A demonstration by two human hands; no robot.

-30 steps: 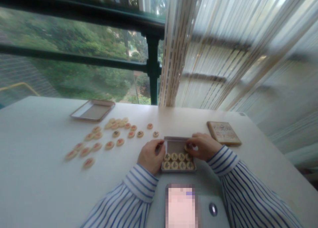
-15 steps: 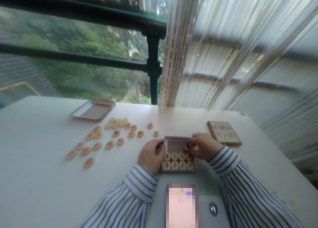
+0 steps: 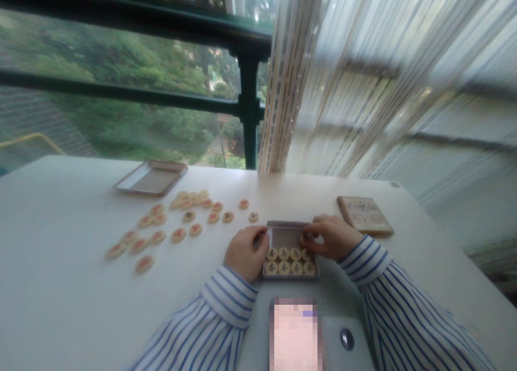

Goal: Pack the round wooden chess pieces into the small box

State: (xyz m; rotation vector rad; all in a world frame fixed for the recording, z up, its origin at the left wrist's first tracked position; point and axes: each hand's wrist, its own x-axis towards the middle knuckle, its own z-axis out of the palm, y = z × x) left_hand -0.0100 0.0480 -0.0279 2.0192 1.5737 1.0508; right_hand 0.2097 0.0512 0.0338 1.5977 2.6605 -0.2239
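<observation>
A shallow box (image 3: 290, 277) lies on the table in front of me, with two rows of round Chinese chess pieces (image 3: 284, 267) marked in dark characters along its near side. My left hand (image 3: 247, 252) is closed on the box's left wall, fingers curled at the upper left corner. At the right side of the box, my right hand (image 3: 333, 237) pinches a single Chinese chess piece (image 3: 302, 239) over the far part of the box, just beyond the second row. The fingers hide most of that piece.
Many loose pieces (image 3: 158, 237), mostly red-marked, lie scattered at the left. Behind them sits a shallow tray (image 3: 151, 193). A flat printed box (image 3: 365, 216) lies at the right. A phone (image 3: 294, 333) and a dark oval object (image 3: 346, 339) are near me. Railing and curtain stand beyond the table.
</observation>
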